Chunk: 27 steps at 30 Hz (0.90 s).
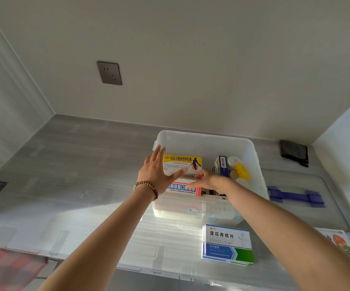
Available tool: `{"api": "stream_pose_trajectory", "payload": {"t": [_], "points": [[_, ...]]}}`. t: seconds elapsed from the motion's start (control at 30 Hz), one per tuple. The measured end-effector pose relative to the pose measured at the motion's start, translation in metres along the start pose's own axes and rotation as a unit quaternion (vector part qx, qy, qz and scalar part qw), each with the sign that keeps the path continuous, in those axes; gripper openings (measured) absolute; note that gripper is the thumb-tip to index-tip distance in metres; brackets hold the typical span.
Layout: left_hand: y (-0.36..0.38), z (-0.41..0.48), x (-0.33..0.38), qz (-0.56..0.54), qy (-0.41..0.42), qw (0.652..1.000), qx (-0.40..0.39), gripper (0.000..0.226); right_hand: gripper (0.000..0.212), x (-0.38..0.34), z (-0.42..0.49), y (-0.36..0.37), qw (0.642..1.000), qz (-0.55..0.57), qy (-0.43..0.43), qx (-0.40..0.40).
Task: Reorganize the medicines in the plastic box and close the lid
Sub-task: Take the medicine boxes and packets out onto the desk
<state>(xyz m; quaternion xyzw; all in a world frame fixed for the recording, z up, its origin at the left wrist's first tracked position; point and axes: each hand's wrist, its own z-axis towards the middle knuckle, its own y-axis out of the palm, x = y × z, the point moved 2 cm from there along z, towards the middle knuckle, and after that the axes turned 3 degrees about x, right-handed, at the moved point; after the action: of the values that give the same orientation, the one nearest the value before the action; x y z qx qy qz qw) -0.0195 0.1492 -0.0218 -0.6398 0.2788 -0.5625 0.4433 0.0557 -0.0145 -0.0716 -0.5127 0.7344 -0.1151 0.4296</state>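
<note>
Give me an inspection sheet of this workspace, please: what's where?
Surface: grey streaked countertop, with the box standing on it.
Job's things: clear plastic box is open and holds a yellow-and-white carton, red-white-blue carton, upright blue carton and yellow bottle. The clear lid with purple handle lies to its right. A blue-green carton lies in front, outside the box.
Clutter: black folded pouch in the back corner; printed papers at the right edge.
Hands: left hand open, against the yellow carton; right hand reaches into the box, grip unclear.
Cables: nothing seen.
Surroundings: pale walls, dark wall socket.
</note>
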Motion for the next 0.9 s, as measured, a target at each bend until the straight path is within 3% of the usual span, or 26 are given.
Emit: {"api": "stream_pose_trajectory", "payload": {"t": [0.13,0.23,0.4,0.5,0.57,0.63,0.73,0.9], "points": [[0.0,-0.001,0.002,-0.001,-0.002,1.0,0.0,0.097,0.046,0.0,-0.001,-0.006,0.999,0.042,-0.023,-0.007],[0.001,-0.001,0.001,-0.013,0.001,1.0,0.001,0.094,0.055,-0.001,-0.008,-0.018,0.99,0.127,-0.056,0.022],[-0.005,-0.002,0.004,-0.077,0.009,0.997,0.012,0.088,0.032,-0.006,-0.058,-0.071,0.952,0.26,-0.137,0.085],[-0.023,-0.007,0.023,-0.331,-0.045,0.942,-0.04,0.083,0.028,-0.001,-0.096,-0.099,0.939,0.288,-0.156,0.101],[-0.035,-0.017,0.044,-0.427,-0.033,0.899,-0.092,0.055,0.029,0.008,-0.119,-0.107,0.938,0.291,-0.161,0.099],[-0.038,-0.027,0.061,-0.446,-0.015,0.883,-0.144,0.041,0.037,0.021,-0.14,-0.108,0.939,0.292,-0.154,0.096],[-0.034,-0.05,0.078,-0.461,-0.01,0.871,-0.172,0.042,0.05,0.047,-0.164,-0.103,0.94,0.296,-0.147,0.085],[0.0,-0.096,0.089,-0.493,-0.045,0.845,-0.203,0.036,0.052,0.098,-0.19,-0.082,0.953,0.284,-0.097,0.046]]}}
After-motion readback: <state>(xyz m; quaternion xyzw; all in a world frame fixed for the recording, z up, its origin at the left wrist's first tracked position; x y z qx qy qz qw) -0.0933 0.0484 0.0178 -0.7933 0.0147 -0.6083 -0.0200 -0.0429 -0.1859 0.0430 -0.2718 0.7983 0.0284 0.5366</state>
